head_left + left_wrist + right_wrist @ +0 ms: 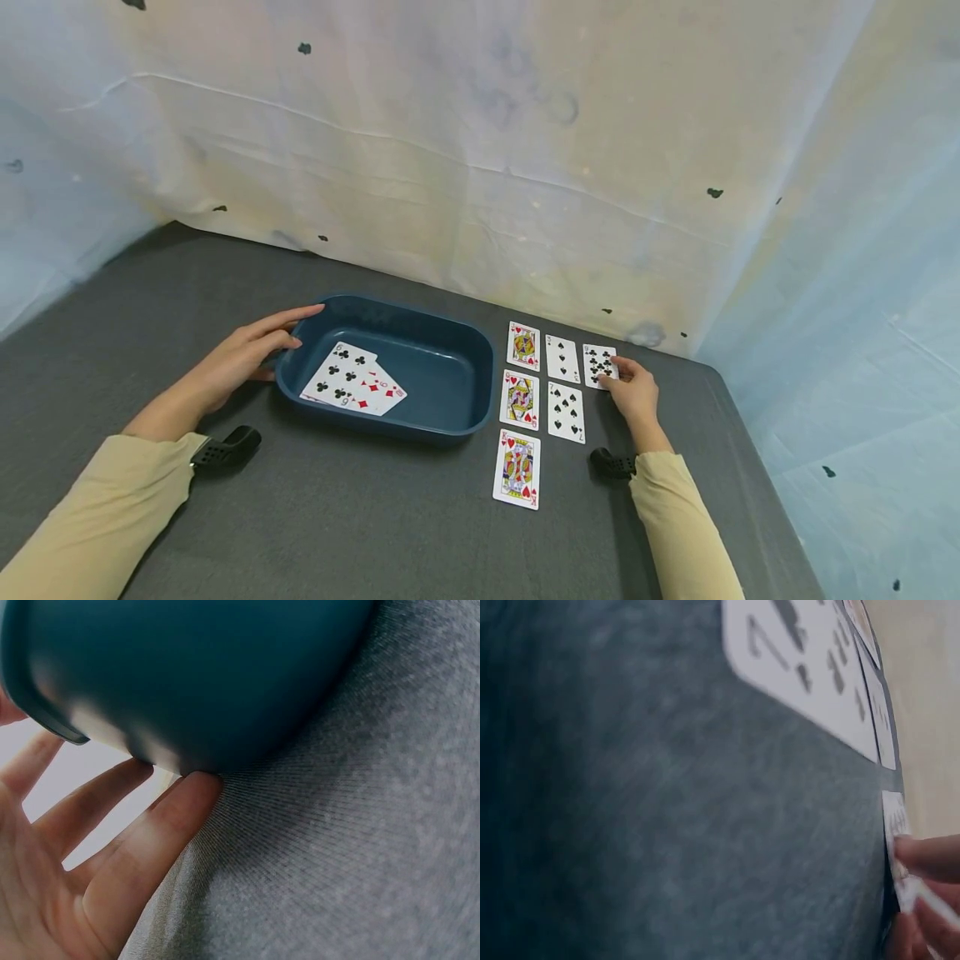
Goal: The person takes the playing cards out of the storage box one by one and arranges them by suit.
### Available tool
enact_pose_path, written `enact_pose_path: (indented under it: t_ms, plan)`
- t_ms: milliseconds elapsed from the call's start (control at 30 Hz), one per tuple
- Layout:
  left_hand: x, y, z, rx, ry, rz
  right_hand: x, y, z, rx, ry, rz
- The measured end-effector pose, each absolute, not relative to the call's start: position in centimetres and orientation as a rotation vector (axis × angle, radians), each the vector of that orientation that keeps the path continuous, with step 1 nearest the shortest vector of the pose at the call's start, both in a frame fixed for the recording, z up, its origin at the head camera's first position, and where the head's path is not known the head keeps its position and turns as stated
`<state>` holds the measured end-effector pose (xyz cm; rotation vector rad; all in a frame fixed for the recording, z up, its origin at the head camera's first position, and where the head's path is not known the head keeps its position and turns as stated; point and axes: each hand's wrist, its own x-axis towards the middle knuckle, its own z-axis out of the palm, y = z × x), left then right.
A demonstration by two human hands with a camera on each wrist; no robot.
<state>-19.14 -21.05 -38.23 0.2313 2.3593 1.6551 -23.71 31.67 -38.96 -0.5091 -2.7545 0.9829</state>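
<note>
My left hand point(234, 360) holds the left end of a dark blue tray point(480, 367). Its fingers touch the outer wall, seen from below in the left wrist view. Inside lie playing cards, a six of clubs point(339, 377) on top, overlapping a diamonds card point(388, 392). At the far right, my right hand point(633, 392) pinches the edge of a clubs card point(597, 360); in the right wrist view, a white card edge point(937, 898) shows between the fingers. Beside it lie a spades card point(562, 358) and a seven of spades point(566, 412).
A column of face cards in hearts, the jack point(523, 346), queen point(520, 400) and king point(517, 469), lies between the tray and the spades. A grey cloth point(360, 517) covers the table. Pale draped sheets point(420, 167) hang behind it.
</note>
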Motion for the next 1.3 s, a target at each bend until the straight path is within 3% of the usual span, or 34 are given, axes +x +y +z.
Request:
enact_pose_path:
  t_ms: [333, 533, 967, 1300]
  plan:
    - [-19.1, -21.0, -38.2, 0.238, 2.371, 1.646, -23.6, 31.4, -38.8, -0.520, -2.790, 0.876]
    - [-19.1, -21.0, -38.2, 0.243, 2.364, 1.658, -23.4, 30.4, -38.5, -0.551, -2.685, 1.051]
    - [-19.0, -21.4, -38.3, 0.238, 2.365, 1.665, -23.3, 24.0, -35.4, -0.345, -2.434, 1.596]
    - [-19.1, -21.2, -38.2, 0.243, 2.362, 1.658, -21.8, 18.8, -33.5, -0.151, -2.457, 1.708]
